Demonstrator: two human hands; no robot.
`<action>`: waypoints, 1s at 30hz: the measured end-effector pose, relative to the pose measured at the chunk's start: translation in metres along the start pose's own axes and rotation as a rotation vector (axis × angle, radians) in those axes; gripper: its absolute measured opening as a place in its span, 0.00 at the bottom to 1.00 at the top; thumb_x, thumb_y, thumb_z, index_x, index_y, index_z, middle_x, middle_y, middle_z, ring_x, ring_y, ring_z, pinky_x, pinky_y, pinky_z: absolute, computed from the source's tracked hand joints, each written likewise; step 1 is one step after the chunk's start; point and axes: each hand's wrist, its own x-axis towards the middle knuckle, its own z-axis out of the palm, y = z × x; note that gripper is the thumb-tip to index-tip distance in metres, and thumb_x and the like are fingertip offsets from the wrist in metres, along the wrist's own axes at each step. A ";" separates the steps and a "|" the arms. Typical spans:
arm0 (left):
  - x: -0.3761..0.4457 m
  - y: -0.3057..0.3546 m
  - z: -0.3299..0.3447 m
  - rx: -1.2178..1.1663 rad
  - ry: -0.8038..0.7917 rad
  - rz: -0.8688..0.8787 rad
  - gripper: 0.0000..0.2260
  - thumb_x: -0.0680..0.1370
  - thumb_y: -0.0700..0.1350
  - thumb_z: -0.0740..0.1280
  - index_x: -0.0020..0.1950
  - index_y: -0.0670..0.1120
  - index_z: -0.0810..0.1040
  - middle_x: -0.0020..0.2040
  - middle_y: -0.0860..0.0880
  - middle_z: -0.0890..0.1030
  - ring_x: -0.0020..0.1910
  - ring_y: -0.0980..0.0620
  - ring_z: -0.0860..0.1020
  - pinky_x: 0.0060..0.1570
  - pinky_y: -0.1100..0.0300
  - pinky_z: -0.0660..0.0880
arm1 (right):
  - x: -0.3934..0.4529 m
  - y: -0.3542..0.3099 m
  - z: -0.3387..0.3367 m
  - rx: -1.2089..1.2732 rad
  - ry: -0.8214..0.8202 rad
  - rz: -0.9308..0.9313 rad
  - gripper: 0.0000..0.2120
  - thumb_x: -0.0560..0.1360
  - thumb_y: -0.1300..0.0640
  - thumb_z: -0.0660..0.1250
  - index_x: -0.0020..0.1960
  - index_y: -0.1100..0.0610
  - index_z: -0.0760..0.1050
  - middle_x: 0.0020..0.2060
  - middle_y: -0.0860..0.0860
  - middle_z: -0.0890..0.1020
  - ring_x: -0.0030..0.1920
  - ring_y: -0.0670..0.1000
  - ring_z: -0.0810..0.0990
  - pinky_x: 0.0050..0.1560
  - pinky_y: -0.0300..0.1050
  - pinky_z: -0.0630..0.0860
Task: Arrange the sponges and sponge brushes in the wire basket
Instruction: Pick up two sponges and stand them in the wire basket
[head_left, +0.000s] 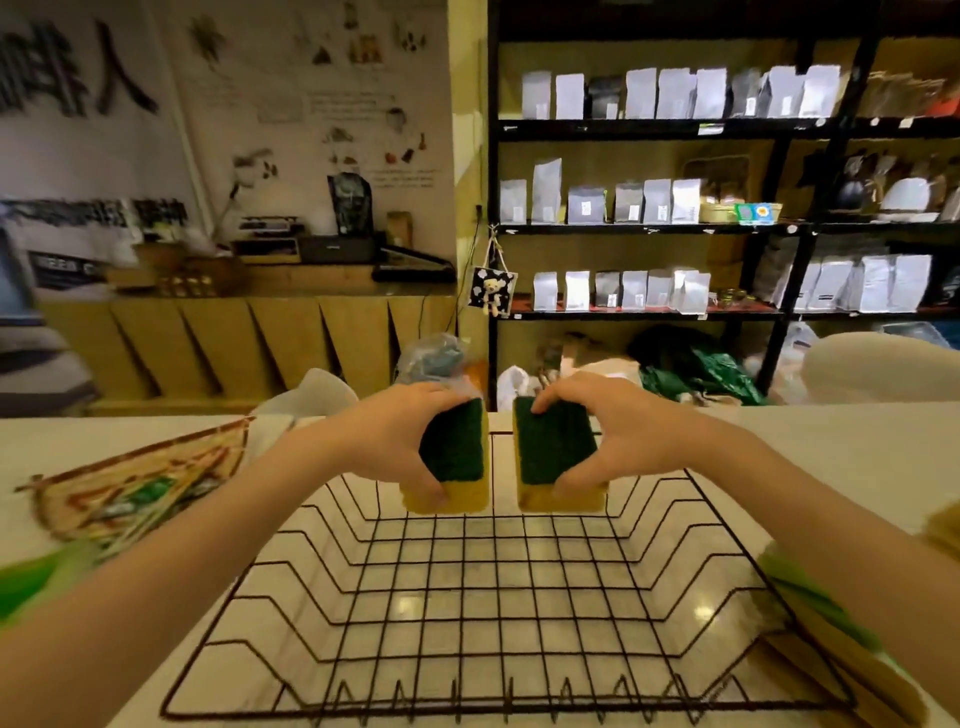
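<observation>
Together, both hands (400, 441) grip sponges (558, 457) above the wire basket's (727, 525) far edge.

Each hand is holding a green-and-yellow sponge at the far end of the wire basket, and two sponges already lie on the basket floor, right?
Not quite: the head view shows the wire basket floor bare. Left hand and right hand each hold a sponge.

both hands (498, 436) hold sponges (558, 457) over the wire basket (498, 597).

Both forearms are showing bare, no sleeves reaching them; left hand (387, 434) and right hand (608, 428) are wearing nothing.
</observation>
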 end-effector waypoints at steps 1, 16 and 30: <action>-0.005 -0.008 0.004 -0.020 -0.007 -0.014 0.41 0.65 0.49 0.76 0.72 0.52 0.56 0.68 0.54 0.67 0.61 0.57 0.66 0.54 0.70 0.64 | 0.007 -0.005 0.008 -0.012 -0.027 -0.010 0.31 0.64 0.48 0.75 0.63 0.48 0.66 0.58 0.49 0.71 0.56 0.49 0.71 0.49 0.38 0.75; -0.030 -0.052 0.055 0.028 -0.225 -0.119 0.37 0.63 0.48 0.76 0.68 0.51 0.62 0.64 0.50 0.71 0.61 0.51 0.70 0.60 0.57 0.71 | 0.060 -0.037 0.088 -0.111 -0.267 -0.010 0.32 0.63 0.43 0.73 0.61 0.51 0.64 0.54 0.51 0.72 0.52 0.51 0.72 0.51 0.46 0.77; -0.022 -0.057 0.066 0.069 -0.276 -0.166 0.35 0.65 0.50 0.75 0.68 0.50 0.62 0.62 0.50 0.72 0.59 0.50 0.71 0.55 0.58 0.71 | 0.057 -0.029 0.101 -0.075 -0.281 -0.019 0.32 0.65 0.42 0.71 0.64 0.51 0.64 0.57 0.50 0.73 0.54 0.49 0.72 0.52 0.44 0.75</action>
